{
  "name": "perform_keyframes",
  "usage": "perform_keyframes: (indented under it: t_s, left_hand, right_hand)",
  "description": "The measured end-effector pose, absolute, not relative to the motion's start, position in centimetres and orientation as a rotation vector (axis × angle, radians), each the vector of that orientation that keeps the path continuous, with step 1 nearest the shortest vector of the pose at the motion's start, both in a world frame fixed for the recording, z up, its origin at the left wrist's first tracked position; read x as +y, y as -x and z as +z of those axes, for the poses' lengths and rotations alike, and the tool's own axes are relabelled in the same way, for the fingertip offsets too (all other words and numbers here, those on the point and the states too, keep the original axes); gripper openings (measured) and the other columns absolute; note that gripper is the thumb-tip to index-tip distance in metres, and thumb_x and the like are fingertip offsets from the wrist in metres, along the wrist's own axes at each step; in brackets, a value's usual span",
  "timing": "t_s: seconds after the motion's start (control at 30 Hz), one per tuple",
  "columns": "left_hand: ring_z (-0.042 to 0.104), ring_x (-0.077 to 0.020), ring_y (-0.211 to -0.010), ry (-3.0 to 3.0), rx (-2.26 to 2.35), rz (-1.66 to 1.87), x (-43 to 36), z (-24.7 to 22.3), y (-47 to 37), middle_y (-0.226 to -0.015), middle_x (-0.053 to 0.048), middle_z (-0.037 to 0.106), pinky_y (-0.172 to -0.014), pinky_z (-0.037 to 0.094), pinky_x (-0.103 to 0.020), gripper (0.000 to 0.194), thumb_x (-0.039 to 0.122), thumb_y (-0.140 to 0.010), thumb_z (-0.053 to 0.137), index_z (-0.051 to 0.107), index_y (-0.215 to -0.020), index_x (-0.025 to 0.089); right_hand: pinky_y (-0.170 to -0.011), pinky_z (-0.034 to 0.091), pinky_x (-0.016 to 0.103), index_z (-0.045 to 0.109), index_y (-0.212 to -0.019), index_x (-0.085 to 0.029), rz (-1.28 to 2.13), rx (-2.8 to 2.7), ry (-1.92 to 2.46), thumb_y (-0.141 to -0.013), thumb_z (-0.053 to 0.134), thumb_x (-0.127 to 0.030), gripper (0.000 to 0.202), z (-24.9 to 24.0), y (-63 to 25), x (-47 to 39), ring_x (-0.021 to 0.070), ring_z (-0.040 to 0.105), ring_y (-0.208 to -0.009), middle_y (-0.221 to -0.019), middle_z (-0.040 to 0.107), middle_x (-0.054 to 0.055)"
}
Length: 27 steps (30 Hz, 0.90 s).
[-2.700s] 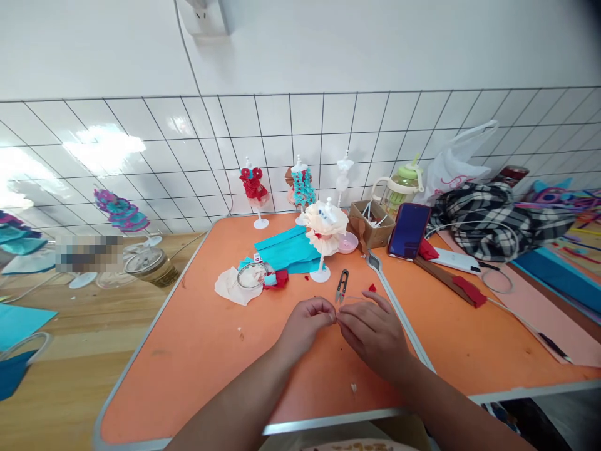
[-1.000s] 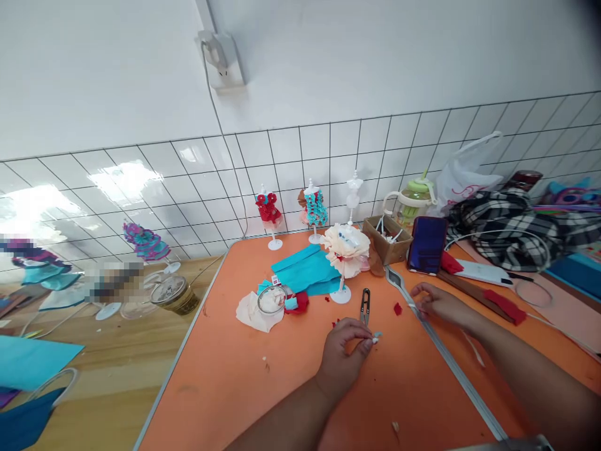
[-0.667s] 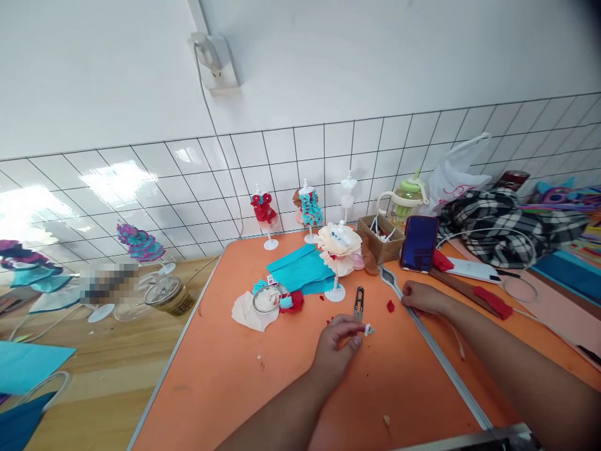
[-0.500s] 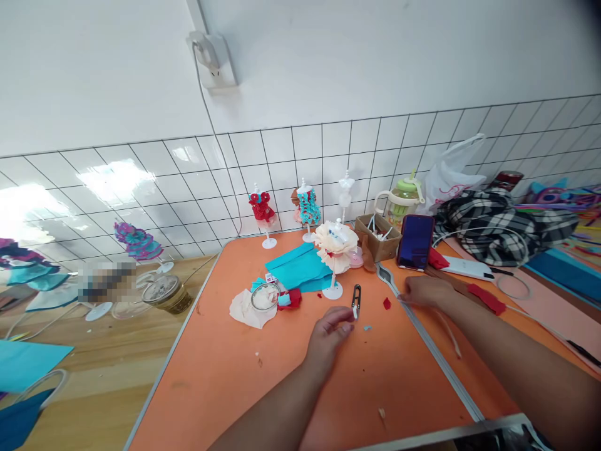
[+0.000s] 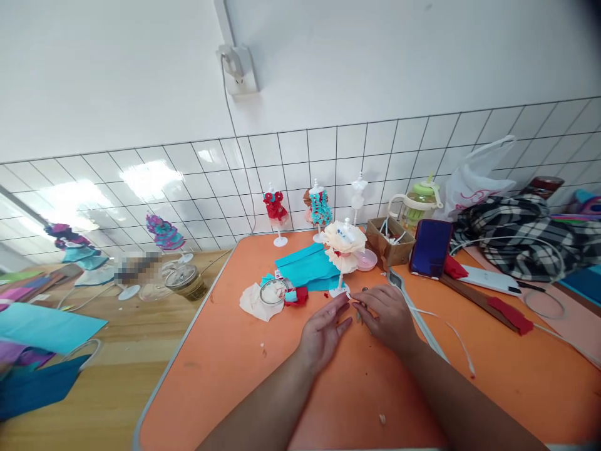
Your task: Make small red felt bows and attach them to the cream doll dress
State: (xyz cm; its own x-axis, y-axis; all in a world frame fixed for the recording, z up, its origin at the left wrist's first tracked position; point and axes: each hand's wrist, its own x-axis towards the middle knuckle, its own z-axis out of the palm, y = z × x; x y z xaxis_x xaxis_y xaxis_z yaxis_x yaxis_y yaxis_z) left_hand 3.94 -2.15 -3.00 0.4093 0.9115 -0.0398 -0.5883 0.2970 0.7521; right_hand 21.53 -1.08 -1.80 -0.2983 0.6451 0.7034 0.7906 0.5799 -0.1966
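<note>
My left hand (image 5: 323,333) is held over the orange table, its thumb and fingertips pinching a small white scrap (image 5: 348,295). From the right, my right hand (image 5: 389,316) reaches to the same spot. Its fingers are pinched by the scrap, and what they grip is too small to make out. Just behind both hands stands a miniature dress form (image 5: 344,243) in a cream ruffled paper dress. A small dark metal tool lies mostly hidden under my right hand. Left of the stand are turquoise paper (image 5: 305,268), a roll of clear tape (image 5: 274,292) and cream paper (image 5: 253,303).
Other dressed miniature forms stand by the wall, one in red (image 5: 275,210), one in turquoise (image 5: 320,210). A cardboard box (image 5: 397,252), phone (image 5: 429,249) and green-lidded bottle (image 5: 419,203) are at the back right. A white cord (image 5: 453,329) lies on the right.
My right hand has moved left from the table's metal strip to meet my left hand, covering most of the metal tool. The view has shifted slightly left.
</note>
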Motion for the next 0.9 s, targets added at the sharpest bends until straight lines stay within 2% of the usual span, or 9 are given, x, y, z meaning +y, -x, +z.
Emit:
perform_keyframes:
  t_s: [0.17, 0.27, 0.33, 0.43, 0.53, 0.63, 0.77, 0.9]
  left_hand:
    - [0.03, -0.0316, -0.134, -0.841, 0.519, 1.052, -2.2, -3.5, -3.9, -0.14, -0.012, 0.044, -0.102, 0.035, -0.044, 0.041, 0.031, -0.077, 0.062, 0.065, -0.116, 0.019]
    - [0.03, -0.0306, -0.134, -1.057, 0.595, 1.011, -2.2, -3.5, -3.8, -0.144, -0.009, 0.039, -0.103, 0.034, -0.043, 0.041, 0.032, -0.078, 0.061, 0.063, -0.118, 0.023]
    - [0.033, -0.0288, -0.133, -1.279, 0.713, 0.98, -2.1, -3.4, -3.8, -0.143, -0.007, 0.039, -0.105, 0.033, -0.042, 0.044, 0.029, -0.076, 0.065, 0.061, -0.12, 0.026]
    - [0.044, -0.0257, -0.123, -1.504, 0.929, 0.974, -2.1, -3.2, -4.0, -0.131, -0.008, 0.05, -0.103, 0.037, -0.04, 0.043, 0.024, -0.074, 0.066, 0.063, -0.117, 0.027]
    - [0.056, -0.0218, -0.103, -1.569, 1.09, 0.986, -2.0, -3.0, -4.2, -0.112, -0.009, 0.059, -0.091, 0.046, -0.036, 0.032, 0.023, -0.076, 0.063, 0.069, -0.108, 0.025]
    - [0.059, -0.0189, -0.091, -1.654, 1.192, 0.993, -1.9, -2.7, -4.1, -0.102, -0.007, 0.059, -0.081, 0.05, -0.033, 0.026, 0.027, -0.077, 0.063, 0.072, -0.101, 0.025]
    - [0.059, -0.0174, -0.086, -1.721, 1.294, 1.038, -1.6, -2.5, -3.6, -0.097, -0.006, 0.061, -0.074, 0.05, -0.029, 0.02, 0.031, -0.075, 0.065, 0.072, -0.093, 0.024]
    - [0.059, -0.0153, -0.073, -1.791, 1.32, 1.025, -1.4, -2.4, -3.2, -0.081, -0.005, 0.065, -0.061, 0.046, -0.025, 0.016, 0.031, -0.078, 0.061, 0.073, -0.081, 0.02]
  right_hand:
    - [-0.08, 0.036, 0.035, 0.07, -0.092, -0.023, -0.229, -2.013, 1.151, -0.086, 0.055, -0.022, 0.016, -2.2, -21.9, -1.3, 0.0193, 0.057, -0.081, -0.084, 0.071, 0.005]
    - [-0.077, 0.037, 0.034, 0.069, -0.084, -0.021, -0.104, -1.969, 1.185, -0.083, 0.055, -0.022, 0.014, -2.2, -21.8, -1.4, 0.0192, 0.057, -0.078, -0.079, 0.069, 0.005]
    - [-0.073, 0.039, 0.033, 0.066, -0.078, -0.019, 0.089, -1.896, 1.242, -0.08, 0.056, -0.023, 0.012, -2.3, -21.6, -1.3, 0.0184, 0.057, -0.073, -0.074, 0.067, 0.005]
    - [-0.062, 0.041, 0.028, 0.062, -0.072, -0.018, 0.542, -1.663, 1.331, -0.077, 0.056, -0.027, 0.012, -2.6, -21.3, -1.0, 0.0159, 0.054, -0.064, -0.065, 0.061, 0.002]
    - [-0.054, 0.041, 0.026, 0.06, -0.071, -0.017, 1.007, -1.418, 1.277, -0.076, 0.057, -0.034, 0.018, -2.9, -21.0, -0.8, 0.0139, 0.052, -0.057, -0.06, 0.058, 0.0]
    - [-0.054, 0.04, 0.025, 0.059, -0.07, -0.017, 1.245, -1.279, 1.196, -0.072, 0.061, -0.036, 0.019, -3.2, -20.9, -0.6, 0.0126, 0.052, -0.056, -0.061, 0.057, -0.001]
    - [-0.051, 0.037, 0.023, 0.06, -0.067, -0.017, 1.354, -1.114, 1.143, -0.069, 0.063, -0.034, 0.018, -3.4, -21.4, -0.3, 0.0102, 0.048, -0.052, -0.057, 0.054, -0.003]
    - [-0.052, 0.038, 0.023, 0.065, -0.073, -0.016, 1.209, -1.121, 1.266, -0.069, 0.065, -0.04, 0.024, -3.5, -21.9, -0.2, 0.0121, 0.051, -0.056, -0.062, 0.059, 0.0]
